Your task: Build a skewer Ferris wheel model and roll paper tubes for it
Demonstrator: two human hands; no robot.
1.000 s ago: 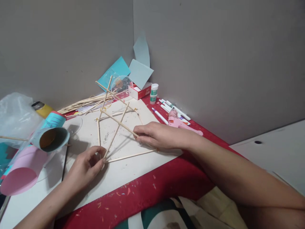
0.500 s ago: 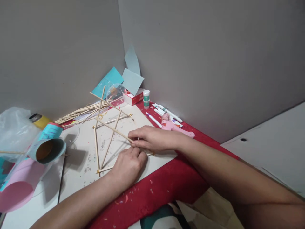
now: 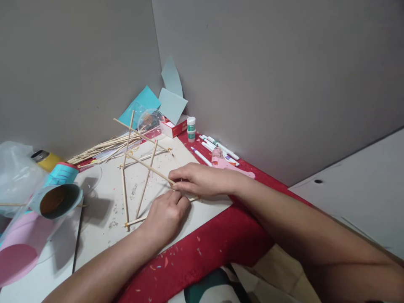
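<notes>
Head camera showed two bare hands meeting over a frame (image 3: 125,195) of thin sticks, which stood on the white board (image 3: 101,240) just in front of the person. From where I stood, the right hand (image 3: 198,180) had thumb and fingers closed narrowly on the near end of a slanting stick (image 3: 151,169), whose far end reached up to the left. The left hand (image 3: 167,214) lay just below, partly covering the near stick (image 3: 137,220) of the base, its fingers bent in towards the right hand's fingertips (whether they gripped anything I could not tell, since the back of the hand hid them). Other sticks rose from the base and crossed, and yellowish bindings showed at several corners.

Beyond the right hand, a pink glue gun (image 3: 229,165) lay on red cloth (image 3: 221,240), close by some markers (image 3: 223,149). Two small jars (image 3: 191,129) were stacked near a red and white box (image 3: 181,126), with a clear tub (image 3: 150,122) tipped beside it and pale sheets (image 3: 173,105) leaning behind. Loose sticks (image 3: 101,147) lay heaped along the wall. To the left I saw a pink tube (image 3: 19,261), a pale blue tube (image 3: 63,200), a yellow bottle (image 3: 49,160) and a cloudy bag (image 3: 15,168).
</notes>
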